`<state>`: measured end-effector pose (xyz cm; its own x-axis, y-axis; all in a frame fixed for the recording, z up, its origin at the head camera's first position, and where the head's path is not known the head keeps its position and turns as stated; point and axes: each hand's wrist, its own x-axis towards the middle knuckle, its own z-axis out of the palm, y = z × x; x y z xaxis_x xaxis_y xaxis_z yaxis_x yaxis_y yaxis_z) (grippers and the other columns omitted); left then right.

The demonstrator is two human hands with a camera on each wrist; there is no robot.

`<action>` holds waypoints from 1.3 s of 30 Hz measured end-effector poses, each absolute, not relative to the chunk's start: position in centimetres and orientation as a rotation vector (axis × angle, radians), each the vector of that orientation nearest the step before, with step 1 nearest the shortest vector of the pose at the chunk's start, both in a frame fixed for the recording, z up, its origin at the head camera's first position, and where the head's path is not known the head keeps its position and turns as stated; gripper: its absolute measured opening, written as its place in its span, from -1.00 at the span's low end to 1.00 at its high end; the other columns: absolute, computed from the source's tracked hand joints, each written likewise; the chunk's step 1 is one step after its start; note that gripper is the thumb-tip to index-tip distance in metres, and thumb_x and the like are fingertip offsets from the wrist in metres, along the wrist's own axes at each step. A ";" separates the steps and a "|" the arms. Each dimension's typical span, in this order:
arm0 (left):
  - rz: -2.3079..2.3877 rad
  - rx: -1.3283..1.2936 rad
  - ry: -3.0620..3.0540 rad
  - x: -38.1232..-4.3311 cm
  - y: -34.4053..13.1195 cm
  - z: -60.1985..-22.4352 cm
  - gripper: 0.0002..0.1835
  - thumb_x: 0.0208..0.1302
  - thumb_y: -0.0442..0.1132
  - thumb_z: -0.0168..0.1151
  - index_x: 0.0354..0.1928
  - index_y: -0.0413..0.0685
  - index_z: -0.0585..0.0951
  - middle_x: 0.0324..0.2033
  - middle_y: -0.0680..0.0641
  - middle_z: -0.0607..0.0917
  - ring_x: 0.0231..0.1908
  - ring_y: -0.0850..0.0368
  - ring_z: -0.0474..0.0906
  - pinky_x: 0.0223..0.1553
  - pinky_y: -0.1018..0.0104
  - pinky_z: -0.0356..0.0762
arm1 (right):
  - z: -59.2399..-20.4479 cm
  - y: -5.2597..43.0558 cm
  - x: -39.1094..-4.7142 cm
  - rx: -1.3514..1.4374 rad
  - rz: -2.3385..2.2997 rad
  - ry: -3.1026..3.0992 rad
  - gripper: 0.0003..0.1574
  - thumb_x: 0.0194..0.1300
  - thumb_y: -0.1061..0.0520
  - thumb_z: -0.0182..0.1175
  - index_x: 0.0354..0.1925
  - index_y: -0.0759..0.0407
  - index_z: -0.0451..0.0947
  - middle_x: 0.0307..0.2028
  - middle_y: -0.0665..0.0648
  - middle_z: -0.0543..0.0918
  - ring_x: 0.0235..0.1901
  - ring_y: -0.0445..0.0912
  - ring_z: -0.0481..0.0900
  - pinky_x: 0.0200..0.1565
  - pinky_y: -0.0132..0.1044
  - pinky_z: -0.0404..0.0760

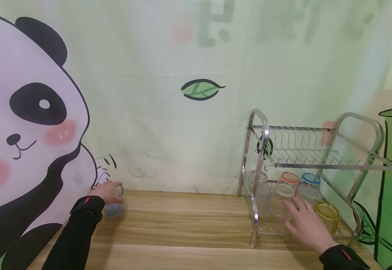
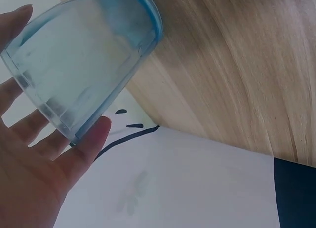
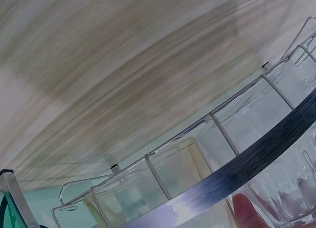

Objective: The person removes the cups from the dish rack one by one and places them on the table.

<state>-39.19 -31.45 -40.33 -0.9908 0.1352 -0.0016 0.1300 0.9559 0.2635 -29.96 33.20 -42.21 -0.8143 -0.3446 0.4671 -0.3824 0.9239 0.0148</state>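
Note:
At the back left of the table, my left hand holds a clear light-blue cup. The left wrist view shows thumb and fingers around the near end of this cup, its thick blue edge toward the wood. My right hand reaches into the lower tier of a metal dish rack, fingers spread in front of a clear glass. One fingertip shows beside a ribbed glass in the right wrist view; firm contact is unclear. A yellow glass stands just right of this hand.
Behind the right hand stand a red-rimmed glass and a blue-rimmed glass. A frosted glass stands at the rack's left side. The upper tier overhangs them. A panda-printed backdrop borders the wooden table.

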 end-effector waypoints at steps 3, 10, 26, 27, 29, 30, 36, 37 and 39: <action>0.405 0.224 3.083 -39.2 -31.4 -40.5 -0.19 0.12 -0.06 0.41 0.34 -0.33 0.35 0.18 -0.53 0.37 0.15 -0.47 0.34 0.08 -0.34 0.36 | -42.2 33.2 -29.8 0.520 0.105 -2.606 -0.25 0.13 0.09 0.41 0.26 0.24 0.41 0.16 0.50 0.39 0.16 0.39 0.29 0.09 0.26 0.38; 0.400 0.248 3.071 -38.9 -31.4 -40.1 -0.18 0.14 -0.08 0.41 0.34 -0.39 0.31 0.25 -0.61 0.25 0.24 -0.56 0.17 0.13 -0.42 0.23 | -41.8 33.2 -30.0 0.574 0.079 -2.614 -0.25 0.12 0.10 0.42 0.24 0.26 0.42 0.16 0.50 0.39 0.15 0.39 0.32 0.07 0.25 0.41; 0.368 0.316 3.148 -38.0 -30.2 -39.1 -0.02 0.08 0.16 0.42 0.37 -0.34 0.29 0.30 -0.60 0.17 0.32 -0.59 -0.06 0.14 -0.54 0.07 | -38.3 34.4 -30.1 0.777 0.206 -2.808 -0.31 0.16 0.04 0.42 0.22 0.21 0.48 0.10 0.35 0.47 0.07 0.30 0.44 0.02 0.11 0.49; 0.348 0.343 3.175 -37.7 -29.7 -38.6 -0.05 0.09 0.15 0.41 0.36 -0.33 0.31 0.30 -0.60 0.19 0.32 -0.58 -0.06 0.16 -0.52 0.05 | -38.1 34.6 -30.1 0.791 0.224 -2.813 -0.32 0.15 0.04 0.42 0.20 0.23 0.48 0.09 0.34 0.48 0.07 0.29 0.45 0.02 0.10 0.49; 0.312 0.388 3.227 -37.3 -28.7 -37.7 -0.11 0.13 0.12 0.39 0.35 -0.32 0.35 0.31 -0.57 0.21 0.35 -0.55 -0.09 0.20 -0.50 -0.01 | -37.5 34.8 -30.0 0.801 0.232 -2.819 -0.32 0.14 0.04 0.43 0.18 0.25 0.50 0.07 0.32 0.51 0.04 0.26 0.48 -0.01 0.08 0.51; 0.297 0.408 3.252 -37.1 -28.2 -37.3 -0.15 0.16 0.11 0.37 0.34 -0.30 0.36 0.31 -0.55 0.21 0.36 -0.54 -0.10 0.22 -0.48 -0.04 | -37.2 34.8 -30.0 0.799 0.234 -2.824 -0.31 0.13 0.04 0.43 0.17 0.26 0.50 0.06 0.31 0.51 0.03 0.25 0.50 -0.02 0.07 0.52; 0.357 0.592 3.341 -36.1 -25.7 -37.0 -0.31 0.21 0.02 0.37 0.28 -0.24 0.46 0.33 -0.47 0.25 0.40 -0.45 -0.13 0.26 -0.44 -0.06 | -35.3 34.3 -29.8 0.743 0.240 -2.832 -0.28 0.12 -0.03 0.44 0.17 0.25 0.51 0.04 0.30 0.53 0.01 0.23 0.52 -0.04 0.05 0.54; 0.378 0.620 3.343 -35.8 -25.3 -37.1 -0.32 0.21 0.02 0.37 0.28 -0.23 0.47 0.34 -0.46 0.25 0.40 -0.44 -0.13 0.27 -0.42 -0.05 | -35.0 34.1 -29.7 0.736 0.240 -2.831 -0.27 0.12 -0.05 0.43 0.18 0.26 0.51 0.04 0.30 0.53 0.02 0.24 0.52 -0.04 0.06 0.54; 0.404 0.676 3.346 -35.2 -24.3 -37.4 -0.34 0.23 0.04 0.35 0.26 -0.21 0.49 0.34 -0.43 0.27 0.41 -0.41 -0.12 0.29 -0.37 -0.03 | -34.2 33.8 -29.5 0.735 0.237 -2.826 -0.22 0.11 -0.11 0.43 0.17 0.29 0.50 0.02 0.31 0.54 0.00 0.25 0.52 -0.05 0.08 0.54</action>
<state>-35.19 -24.31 -37.42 -0.8809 0.3400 0.3293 0.4086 0.8974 0.1665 -29.49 33.82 -34.20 -0.8531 -0.4617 0.2430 -0.4957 0.8625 -0.1015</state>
